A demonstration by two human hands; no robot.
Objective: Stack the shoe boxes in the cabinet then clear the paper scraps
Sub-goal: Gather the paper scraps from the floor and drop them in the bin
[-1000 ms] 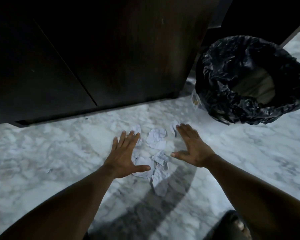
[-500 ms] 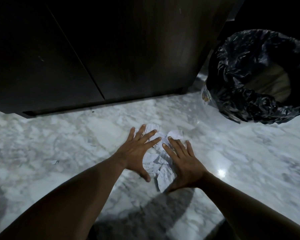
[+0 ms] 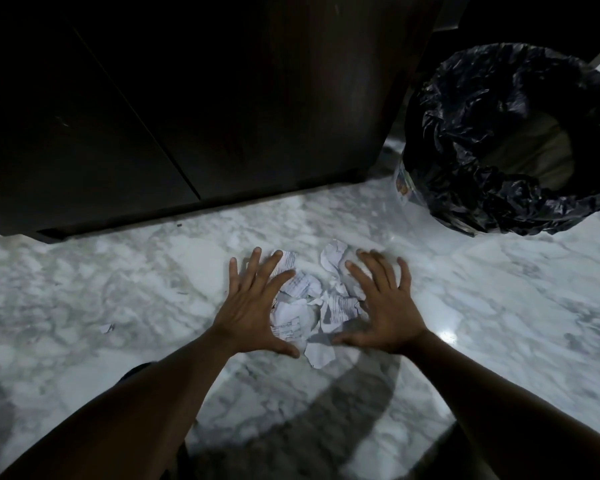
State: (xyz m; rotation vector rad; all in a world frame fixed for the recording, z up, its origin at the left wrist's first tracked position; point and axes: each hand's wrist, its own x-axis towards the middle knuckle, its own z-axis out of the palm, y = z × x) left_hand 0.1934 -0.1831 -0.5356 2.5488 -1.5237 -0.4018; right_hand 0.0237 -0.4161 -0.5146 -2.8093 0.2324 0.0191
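**A:** What are the hands doing at this moment?

**B:** The left hand (image 3: 253, 306) and the right hand (image 3: 383, 306) are lying low over the marble floor (image 3: 118, 271). Their fingers are spread and straight, and they are holding nothing. They are flanking the paper scraps (image 3: 305, 306), one on each side.

**A:** Is something changing from a moment ago?

**B:** Yes. Half a second ago both palms were pressing close together on the paper. Now they are standing apart again, and the scraps are lying in a tighter heap than one second ago.

**A:** What is this meaning for the task?

**B:** I am judging that the gathering is nearly finished and the scooping is coming next. The bin with the black bag (image 3: 465, 202) is waiting near, on the right. The cabinet (image 3: 222, 98) is closed, so the boxes are not showing. One small scrap (image 3: 106, 328) is lying alone on the left, well apart from the heap.
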